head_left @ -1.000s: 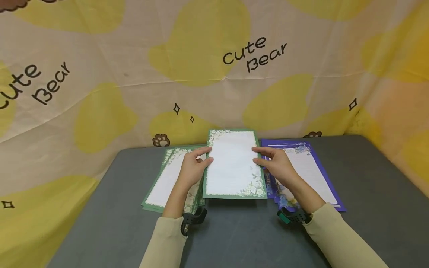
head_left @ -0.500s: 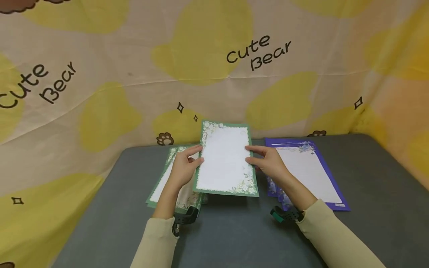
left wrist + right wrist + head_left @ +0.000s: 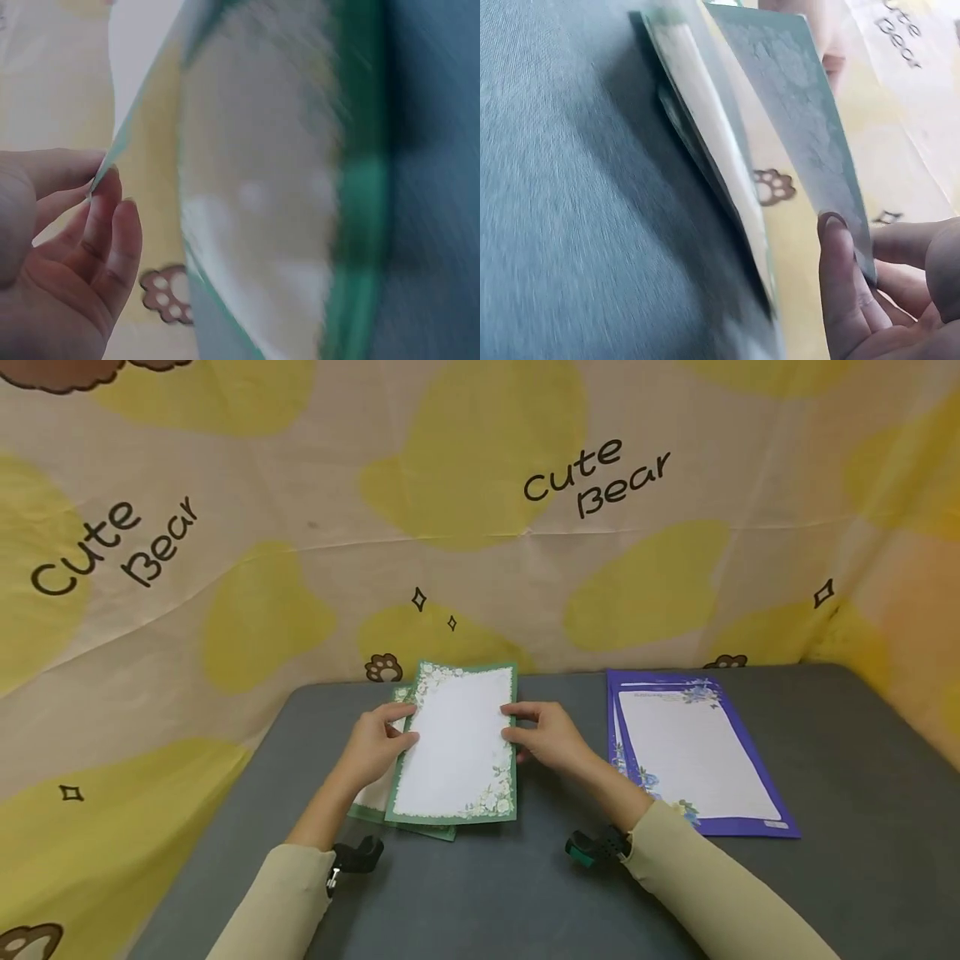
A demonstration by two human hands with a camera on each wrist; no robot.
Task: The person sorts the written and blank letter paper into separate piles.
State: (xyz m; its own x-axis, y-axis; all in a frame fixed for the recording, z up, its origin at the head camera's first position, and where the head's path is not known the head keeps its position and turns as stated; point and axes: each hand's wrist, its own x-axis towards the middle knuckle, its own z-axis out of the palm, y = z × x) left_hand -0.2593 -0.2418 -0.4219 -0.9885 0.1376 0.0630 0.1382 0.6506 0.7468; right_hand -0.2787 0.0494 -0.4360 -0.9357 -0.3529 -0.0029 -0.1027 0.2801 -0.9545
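Observation:
Between my two hands a sheet of stationery paper (image 3: 453,743) with a green floral border is held above the table, blank white in its middle. My left hand (image 3: 371,747) pinches its left edge between thumb and fingers. On the opposite edge, my right hand (image 3: 551,735) does the same. Under the held sheet lies a pile of similar green-bordered sheets (image 3: 371,796), mostly covered by it. The left wrist view has the held sheet (image 3: 139,67) edge-on, with a gap between it and the pile. In the right wrist view the sheet's underside (image 3: 795,97) shows.
A pile of purple-bordered sheets (image 3: 697,752) with blue flowers lies to the right on the grey table (image 3: 480,902). Behind the table hangs a yellow and cream cloth (image 3: 465,460) printed with lettering and paw marks.
Both hands have moved left and lower with the green-bordered sheet, from the middle of the table to over the green pile. The purple pile is now fully uncovered by the right arm's shift.

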